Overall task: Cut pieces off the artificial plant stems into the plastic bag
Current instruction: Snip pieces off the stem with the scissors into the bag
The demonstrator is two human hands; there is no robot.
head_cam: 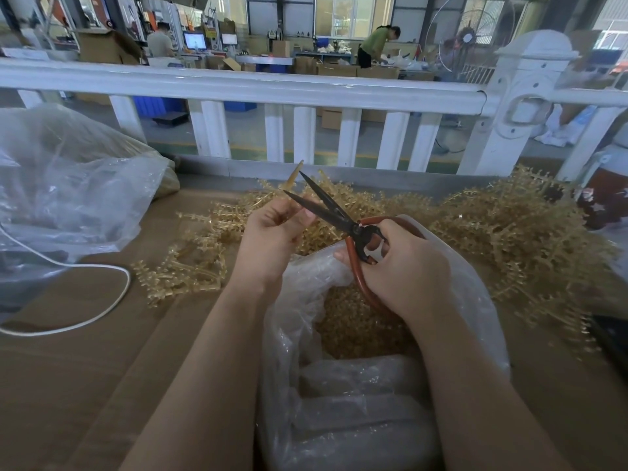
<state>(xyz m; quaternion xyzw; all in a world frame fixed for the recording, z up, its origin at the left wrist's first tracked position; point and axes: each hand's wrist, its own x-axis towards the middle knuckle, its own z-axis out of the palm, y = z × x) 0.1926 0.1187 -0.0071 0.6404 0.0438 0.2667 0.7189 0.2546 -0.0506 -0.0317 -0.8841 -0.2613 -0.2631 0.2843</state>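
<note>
My left hand (272, 232) pinches a thin amber plastic stem (293, 176) that sticks up and away from me. My right hand (404, 263) grips the red-brown handles of black scissors (326, 207), whose blades stand apart around the stem just above my left fingers. Below both hands a clear plastic bag (339, 385) lies open, with a heap of small amber cut pieces (353, 321) inside. More amber artificial plant stems (509, 232) are piled on the brown table (68, 368) behind and to the right, and a smaller bunch (190, 266) lies to the left.
A large crumpled clear bag (61, 185) fills the left side, with a white cord (102, 307) looping in front of it. A white fence rail (272, 86) runs along the table's far edge. A dark object (611, 338) sits at the right edge. People work far behind.
</note>
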